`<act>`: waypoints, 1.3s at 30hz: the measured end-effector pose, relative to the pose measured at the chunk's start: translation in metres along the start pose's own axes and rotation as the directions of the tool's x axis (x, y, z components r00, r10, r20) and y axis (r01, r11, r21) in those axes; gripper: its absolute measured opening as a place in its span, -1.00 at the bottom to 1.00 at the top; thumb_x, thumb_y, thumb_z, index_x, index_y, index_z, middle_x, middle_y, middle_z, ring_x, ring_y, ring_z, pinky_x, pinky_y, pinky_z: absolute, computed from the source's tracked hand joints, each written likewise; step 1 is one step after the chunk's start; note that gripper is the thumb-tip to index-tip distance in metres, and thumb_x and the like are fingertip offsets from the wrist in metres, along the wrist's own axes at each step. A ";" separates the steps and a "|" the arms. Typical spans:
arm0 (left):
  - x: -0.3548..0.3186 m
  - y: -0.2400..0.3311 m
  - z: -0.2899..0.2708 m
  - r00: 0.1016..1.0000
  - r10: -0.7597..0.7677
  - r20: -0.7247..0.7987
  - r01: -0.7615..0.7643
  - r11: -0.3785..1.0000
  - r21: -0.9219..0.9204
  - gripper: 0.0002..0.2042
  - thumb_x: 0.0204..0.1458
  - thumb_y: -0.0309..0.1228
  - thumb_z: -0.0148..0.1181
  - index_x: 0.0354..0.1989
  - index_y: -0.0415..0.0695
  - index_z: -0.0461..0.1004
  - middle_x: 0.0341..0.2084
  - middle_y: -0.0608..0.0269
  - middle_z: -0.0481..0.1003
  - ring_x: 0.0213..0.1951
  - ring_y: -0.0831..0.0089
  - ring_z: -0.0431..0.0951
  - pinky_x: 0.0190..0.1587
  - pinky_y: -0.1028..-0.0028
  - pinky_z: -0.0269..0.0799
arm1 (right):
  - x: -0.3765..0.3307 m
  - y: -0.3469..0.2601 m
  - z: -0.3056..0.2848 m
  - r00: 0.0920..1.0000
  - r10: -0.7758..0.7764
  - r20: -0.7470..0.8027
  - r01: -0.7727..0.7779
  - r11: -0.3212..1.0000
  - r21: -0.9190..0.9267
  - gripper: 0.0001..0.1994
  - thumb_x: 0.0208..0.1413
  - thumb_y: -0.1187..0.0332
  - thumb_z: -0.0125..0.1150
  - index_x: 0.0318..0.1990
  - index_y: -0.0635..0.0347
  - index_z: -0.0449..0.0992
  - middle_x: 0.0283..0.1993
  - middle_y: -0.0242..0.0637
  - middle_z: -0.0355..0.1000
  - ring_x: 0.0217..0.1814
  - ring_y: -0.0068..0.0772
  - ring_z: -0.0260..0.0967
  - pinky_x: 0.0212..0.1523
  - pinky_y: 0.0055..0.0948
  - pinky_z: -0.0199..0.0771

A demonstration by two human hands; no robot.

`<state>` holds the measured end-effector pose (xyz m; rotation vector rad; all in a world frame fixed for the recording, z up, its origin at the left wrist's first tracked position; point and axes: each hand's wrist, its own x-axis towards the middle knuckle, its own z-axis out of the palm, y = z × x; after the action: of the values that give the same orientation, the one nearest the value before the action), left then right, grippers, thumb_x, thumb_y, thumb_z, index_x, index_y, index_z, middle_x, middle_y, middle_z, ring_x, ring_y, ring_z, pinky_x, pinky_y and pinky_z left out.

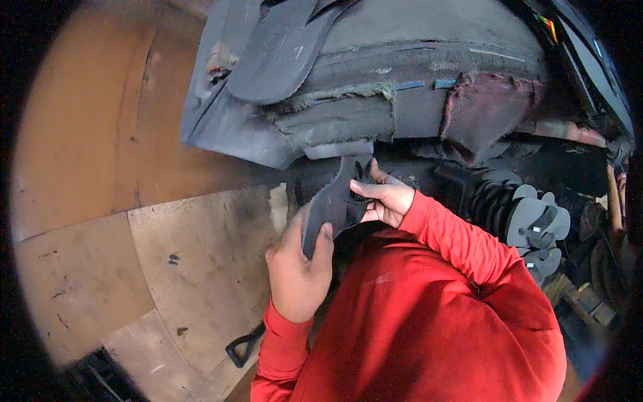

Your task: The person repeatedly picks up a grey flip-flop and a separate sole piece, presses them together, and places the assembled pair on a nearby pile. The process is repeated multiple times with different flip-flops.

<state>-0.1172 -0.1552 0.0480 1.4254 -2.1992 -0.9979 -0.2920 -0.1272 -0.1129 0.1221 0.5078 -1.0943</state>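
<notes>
A dark grey sandal [327, 204] with a black strap is held on its edge between my hands, just in front of a worn grey bench. My left hand [299, 271] is closed round its lower end, thumb on one face. Around the strap, the fingers of my right hand [387, 197] are pinched. A paler grey strip [338, 149] shows at the sandal's upper end, by the bench edge; I cannot tell if it belongs to the sandal. Another dark grey sandal [278, 63] lies sole-flat on the bench at the upper left.
Frayed cloth patches [492, 107] cover the front of the bench [429, 27]. Several grey sandals [536, 224] are stacked at the right. Brown boards [194, 248] spread over the left side, with a black loop handle [238, 350] near the lower edge.
</notes>
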 end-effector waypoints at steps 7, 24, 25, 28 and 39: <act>-0.074 -0.004 -0.010 0.995 -0.097 -0.031 0.099 0.994 0.051 -0.62 0.13 -0.49 0.21 0.14 -0.31 0.44 -0.26 -0.12 0.60 -0.24 0.15 0.68 -0.19 0.34 0.54 | -0.016 0.027 0.012 0.994 -0.109 -0.033 0.106 0.991 -0.078 0.03 0.17 0.54 0.27 0.50 -0.42 -0.41 0.15 -0.19 0.40 -0.03 -0.22 0.55 -0.17 -0.20 0.71; -0.009 -0.071 0.050 0.975 0.163 -0.152 -0.171 0.984 -0.042 -0.50 0.12 -0.39 0.31 0.21 -0.33 0.37 0.04 -0.16 0.51 0.02 0.06 0.59 0.04 0.30 0.48 | 0.069 0.010 -0.045 0.972 -0.209 0.103 0.211 0.977 -0.006 -0.39 0.24 0.51 0.18 0.34 0.01 0.00 0.03 -0.27 0.46 -0.03 -0.17 0.56 -0.12 -0.11 0.72; 0.001 -0.069 0.051 0.984 0.117 -0.132 -0.126 0.990 -0.059 -0.50 0.12 -0.39 0.32 0.20 -0.32 0.38 0.01 -0.16 0.53 0.00 0.06 0.60 0.02 0.29 0.49 | 0.079 0.009 -0.053 0.975 -0.193 0.113 0.192 0.981 0.027 -0.41 0.24 0.49 0.18 0.33 0.04 0.02 0.05 -0.26 0.46 -0.02 -0.16 0.56 -0.10 -0.11 0.71; 0.026 -0.067 0.057 0.997 0.021 -0.076 -0.021 1.000 -0.012 -0.55 0.12 -0.36 0.31 0.14 -0.30 0.42 -0.13 -0.18 0.57 -0.12 0.01 0.64 -0.10 0.25 0.52 | 0.103 0.010 -0.080 0.968 -0.157 0.198 0.144 0.987 0.074 -0.56 0.26 0.43 0.18 0.25 0.12 0.20 0.15 -0.20 0.43 0.05 -0.13 0.54 -0.02 -0.05 0.66; 0.070 -0.057 0.106 0.933 -0.265 0.243 0.344 0.852 -0.394 -0.67 0.22 -0.29 0.19 0.02 -0.29 0.50 -0.29 0.11 0.59 -0.35 0.47 0.62 -0.56 0.46 0.57 | 0.021 -0.020 -0.113 0.904 -0.008 -0.428 -0.013 0.999 -0.044 -0.55 0.16 0.26 0.35 0.14 0.11 0.34 -0.10 -0.15 0.53 -0.11 -0.13 0.58 -0.10 -0.06 0.70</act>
<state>-0.1755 -0.1923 -0.0728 1.5381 -1.7240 -1.6660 -0.3399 -0.1157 -0.2189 0.3280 0.9274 -1.0539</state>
